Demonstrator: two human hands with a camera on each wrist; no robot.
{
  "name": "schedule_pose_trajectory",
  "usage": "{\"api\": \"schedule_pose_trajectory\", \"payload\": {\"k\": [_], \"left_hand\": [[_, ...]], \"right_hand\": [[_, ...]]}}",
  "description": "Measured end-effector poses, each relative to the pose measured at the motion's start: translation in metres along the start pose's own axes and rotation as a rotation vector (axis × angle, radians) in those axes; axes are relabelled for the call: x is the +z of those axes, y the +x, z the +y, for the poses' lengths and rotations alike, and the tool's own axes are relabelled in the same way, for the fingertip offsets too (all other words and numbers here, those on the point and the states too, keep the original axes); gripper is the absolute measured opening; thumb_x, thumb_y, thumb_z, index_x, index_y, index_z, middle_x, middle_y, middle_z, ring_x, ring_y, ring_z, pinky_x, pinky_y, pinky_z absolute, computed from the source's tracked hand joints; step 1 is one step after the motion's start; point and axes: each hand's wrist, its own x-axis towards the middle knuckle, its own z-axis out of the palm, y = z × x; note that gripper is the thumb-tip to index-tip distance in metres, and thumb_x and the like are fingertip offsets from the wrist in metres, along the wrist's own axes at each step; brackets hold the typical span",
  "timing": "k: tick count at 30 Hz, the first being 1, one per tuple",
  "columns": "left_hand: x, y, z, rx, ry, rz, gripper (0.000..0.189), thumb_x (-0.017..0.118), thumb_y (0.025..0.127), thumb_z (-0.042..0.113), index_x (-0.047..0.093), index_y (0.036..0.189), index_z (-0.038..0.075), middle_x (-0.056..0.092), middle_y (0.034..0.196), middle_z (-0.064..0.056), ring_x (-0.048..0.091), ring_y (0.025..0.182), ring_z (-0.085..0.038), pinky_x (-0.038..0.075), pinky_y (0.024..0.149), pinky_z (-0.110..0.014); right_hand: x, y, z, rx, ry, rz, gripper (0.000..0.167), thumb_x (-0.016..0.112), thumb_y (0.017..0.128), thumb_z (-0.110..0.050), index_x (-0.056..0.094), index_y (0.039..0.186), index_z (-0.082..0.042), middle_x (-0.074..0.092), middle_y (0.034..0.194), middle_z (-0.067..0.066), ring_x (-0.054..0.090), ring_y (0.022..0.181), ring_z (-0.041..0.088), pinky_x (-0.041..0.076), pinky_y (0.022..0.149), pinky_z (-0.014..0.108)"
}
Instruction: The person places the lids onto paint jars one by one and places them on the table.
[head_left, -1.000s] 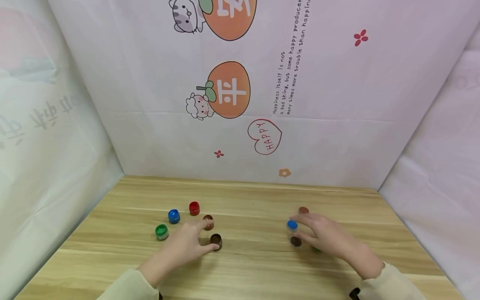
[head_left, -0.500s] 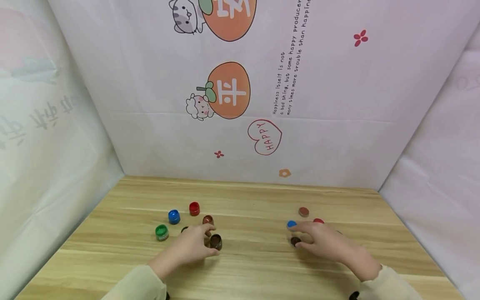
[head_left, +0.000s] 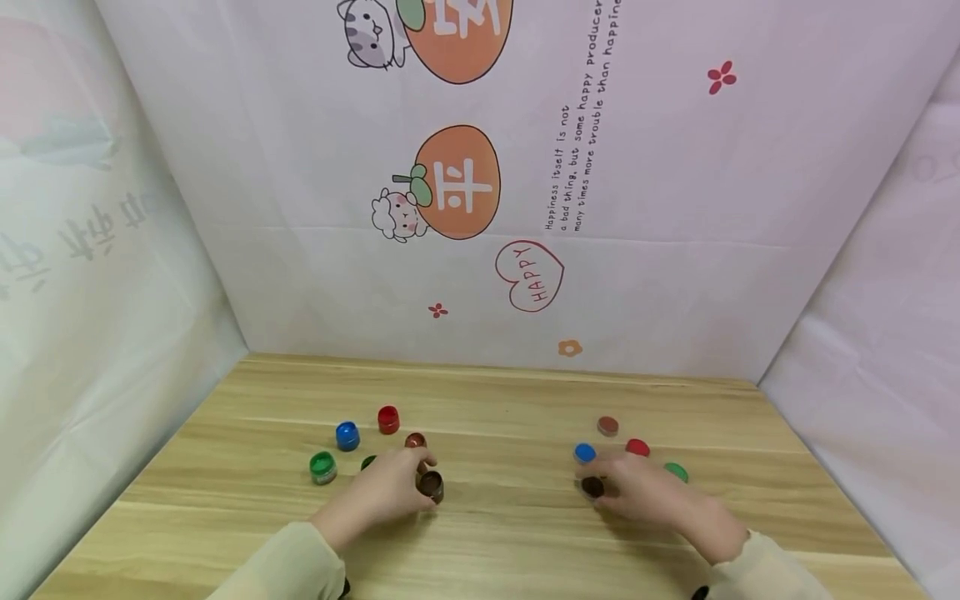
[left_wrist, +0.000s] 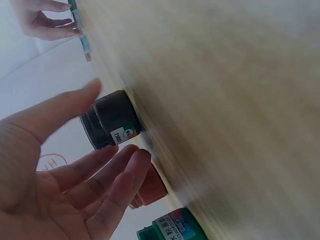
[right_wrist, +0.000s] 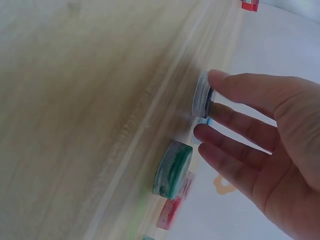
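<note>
My left hand (head_left: 386, 490) is around the small dark brown paint jar (head_left: 431, 488), which stands lidless on the table. In the left wrist view the thumb extends beside the jar (left_wrist: 115, 122) with a slight gap, and the fingertips are right at its opposite side. At the right, my right hand (head_left: 648, 487) pinches the dark brown jar lid (head_left: 592, 487) low at the tabletop; thumb and index finger bracket the lid (right_wrist: 201, 95) in the right wrist view, the other fingers spread. Beside that hand lie the blue lid (head_left: 584, 453) and green lid (head_left: 677, 472).
Lidless paint jars on the wooden table (head_left: 510, 533): green (head_left: 323, 468), blue (head_left: 347, 437), red (head_left: 387, 420) and reddish brown (head_left: 416, 441). A dark green one (head_left: 368, 462) is partly hidden. Red (head_left: 637, 448) and reddish-brown (head_left: 607, 426) lids lie right. White printed sheets stand around.
My left hand has shifted rightward and its fingers have drawn in around the dark brown jar. The right hand has moved from beside the blue lid down to the dark brown lid, uncovering the green lid.
</note>
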Motion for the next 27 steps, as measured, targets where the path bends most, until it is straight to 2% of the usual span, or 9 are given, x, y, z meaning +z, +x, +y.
{"api": "schedule_pose_trajectory", "payload": {"k": [3, 10, 17, 27], "left_hand": [[-0.0008, 0.0017, -0.0005, 0.008, -0.014, -0.005, 0.056, 0.094, 0.069, 0.009, 0.069, 0.117, 0.000, 0.068, 0.099, -0.008, 0.065, 0.090, -0.025, 0.056, 0.082, -0.049], [-0.0023, 0.0046, 0.0014, 0.004, -0.033, -0.025, 0.048, 0.094, 0.066, -0.001, 0.071, 0.108, 0.003, 0.066, 0.095, -0.007, 0.064, 0.090, -0.025, 0.055, 0.080, -0.048], [-0.0024, 0.0059, 0.0039, 0.008, -0.034, -0.029, 0.041, 0.090, 0.066, -0.008, 0.070, 0.099, 0.007, 0.068, 0.099, -0.008, 0.063, 0.094, -0.028, 0.053, 0.085, -0.052], [-0.0033, 0.0042, 0.0048, 0.023, -0.008, -0.030, 0.034, 0.087, 0.070, -0.006, 0.067, 0.092, 0.010, 0.064, 0.090, -0.003, 0.057, 0.083, -0.020, 0.053, 0.078, -0.046]], "right_hand": [[0.0016, 0.0001, 0.0008, 0.006, 0.007, -0.001, 0.032, 0.081, 0.085, -0.001, 0.076, 0.117, -0.005, 0.072, 0.114, 0.007, 0.067, 0.099, 0.017, 0.057, 0.078, 0.029], [0.0010, 0.0005, 0.0012, 0.015, 0.008, -0.016, 0.035, 0.081, 0.084, 0.000, 0.075, 0.118, -0.005, 0.071, 0.117, 0.012, 0.069, 0.106, 0.029, 0.059, 0.080, 0.036], [0.0015, 0.0036, -0.0002, 0.030, -0.011, -0.029, 0.034, 0.082, 0.084, -0.001, 0.076, 0.117, -0.006, 0.071, 0.114, 0.009, 0.069, 0.101, 0.024, 0.058, 0.076, 0.033], [0.0005, 0.0040, 0.0006, 0.021, -0.011, -0.009, 0.033, 0.082, 0.084, -0.001, 0.076, 0.116, -0.005, 0.071, 0.115, 0.010, 0.069, 0.104, 0.025, 0.058, 0.077, 0.030]]}}
